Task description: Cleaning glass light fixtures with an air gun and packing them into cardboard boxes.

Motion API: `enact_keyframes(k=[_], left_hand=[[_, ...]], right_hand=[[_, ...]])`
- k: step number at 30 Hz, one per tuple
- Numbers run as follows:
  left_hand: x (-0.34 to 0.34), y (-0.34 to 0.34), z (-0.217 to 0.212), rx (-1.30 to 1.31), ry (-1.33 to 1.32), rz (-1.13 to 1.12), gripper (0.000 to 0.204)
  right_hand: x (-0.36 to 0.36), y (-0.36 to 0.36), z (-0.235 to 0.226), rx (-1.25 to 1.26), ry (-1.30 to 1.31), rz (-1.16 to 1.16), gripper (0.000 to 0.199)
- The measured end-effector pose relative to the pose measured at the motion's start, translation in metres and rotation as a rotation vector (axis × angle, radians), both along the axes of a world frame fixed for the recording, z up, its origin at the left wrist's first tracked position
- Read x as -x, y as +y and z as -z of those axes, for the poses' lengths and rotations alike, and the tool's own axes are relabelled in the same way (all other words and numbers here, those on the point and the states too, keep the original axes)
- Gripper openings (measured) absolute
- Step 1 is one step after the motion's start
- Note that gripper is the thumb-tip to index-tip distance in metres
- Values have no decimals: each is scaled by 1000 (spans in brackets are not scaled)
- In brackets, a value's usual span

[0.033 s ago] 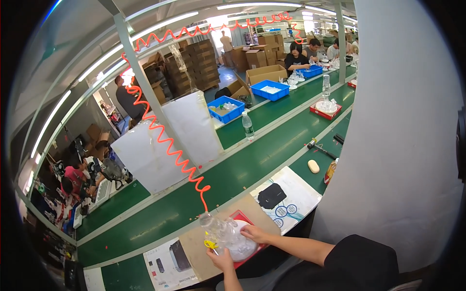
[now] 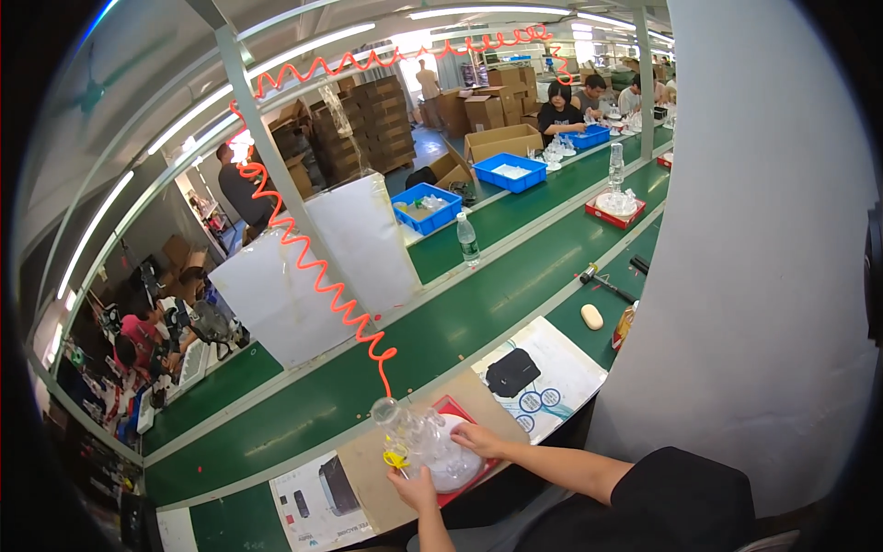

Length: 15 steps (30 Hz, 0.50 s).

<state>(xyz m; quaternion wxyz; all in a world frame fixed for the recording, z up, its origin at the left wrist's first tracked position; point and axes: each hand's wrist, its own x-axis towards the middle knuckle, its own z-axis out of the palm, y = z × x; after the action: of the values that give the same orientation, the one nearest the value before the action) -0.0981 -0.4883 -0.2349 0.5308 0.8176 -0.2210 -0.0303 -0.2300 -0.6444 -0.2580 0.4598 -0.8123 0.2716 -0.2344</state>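
Note:
A clear plastic assembly with a bottle-like neck (image 2: 394, 416) and a white round base (image 2: 460, 471) rests tilted on a red tray (image 2: 451, 405) in front of me. At its near left side my left hand (image 2: 414, 489) is closed around the lower edge. Just above those fingers shows a small yellow part (image 2: 395, 459), whose kind I cannot make out. My right hand (image 2: 478, 440) grips the base's right side, its fingers bent over the clear parts. The fingertips of both hands are partly hidden. A red coiled hose (image 2: 336, 308) hangs down to just behind the neck.
Printed cardboard sheets (image 2: 543, 377) lie on the bench. To the right are a hammer (image 2: 607, 283) and a cream oval piece (image 2: 591, 317). Beyond the green belt (image 2: 497, 299) stand a water bottle (image 2: 468, 241) and blue bins (image 2: 510, 172). Several people work farther back.
The neck of the clear assembly has shifted slightly left and up. Both hands have moved a little left with it, keeping their hold.

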Motion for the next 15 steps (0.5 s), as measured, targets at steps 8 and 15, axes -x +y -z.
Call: enact_keyframes(k=[8,15], left_hand=[[-55,-27,-11,614,737,18,35],[26,29,-85,732,464,-170,30]], right_hand=[[-4,-4,-21,167,-97,225,55],[84,76,-44,-474,8,-280,53]])
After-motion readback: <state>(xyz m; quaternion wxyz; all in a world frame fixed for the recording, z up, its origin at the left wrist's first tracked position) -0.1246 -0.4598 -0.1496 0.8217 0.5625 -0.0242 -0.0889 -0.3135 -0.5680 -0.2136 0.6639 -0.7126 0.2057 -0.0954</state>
